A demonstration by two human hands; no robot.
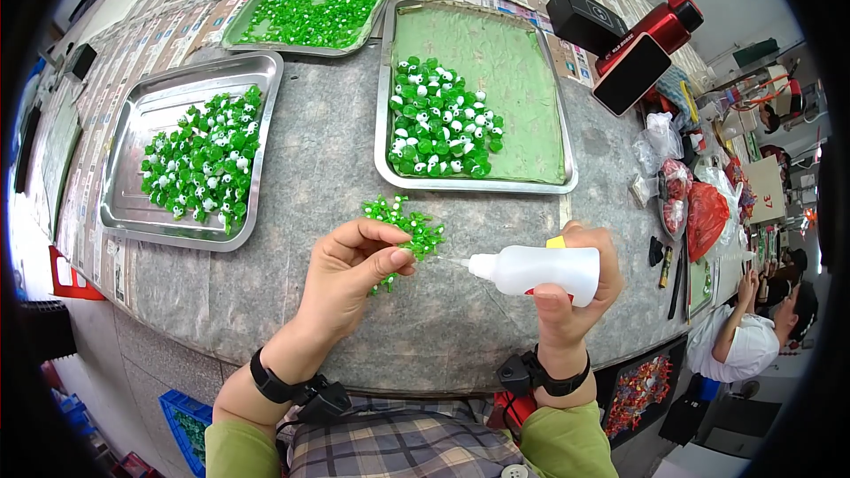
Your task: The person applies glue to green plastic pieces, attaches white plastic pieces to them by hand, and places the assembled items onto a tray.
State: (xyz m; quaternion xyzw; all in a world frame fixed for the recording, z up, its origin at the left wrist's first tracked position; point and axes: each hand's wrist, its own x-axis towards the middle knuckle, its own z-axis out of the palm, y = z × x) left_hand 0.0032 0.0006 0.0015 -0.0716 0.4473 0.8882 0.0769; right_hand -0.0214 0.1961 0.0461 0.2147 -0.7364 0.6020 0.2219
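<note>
My right hand [580, 296] is wrapped round a white squeeze bottle [527, 269], tipped sideways with its thin nozzle pointing left. Just off that nozzle, my left hand [343, 270] pinches thumb and forefinger together. What they hold is too small and hidden to make out. Behind and beside the left fingertips lies a loose pile of small green plastic pieces [423, 235] with white bits, on the grey table cover [328, 142]. Beyond my hands, a heap of round green-and-white pieces [438, 119] sits on the green-lined metal tray [522, 115].
Another metal tray [128, 159] at left holds similar green-and-white pieces. A far tray [232, 31] carries many small green pieces. At right stand a black box [584, 19], a red flask [668, 22], a phone [631, 73] and plastic bags [707, 217]. A person [744, 336] sits farther right.
</note>
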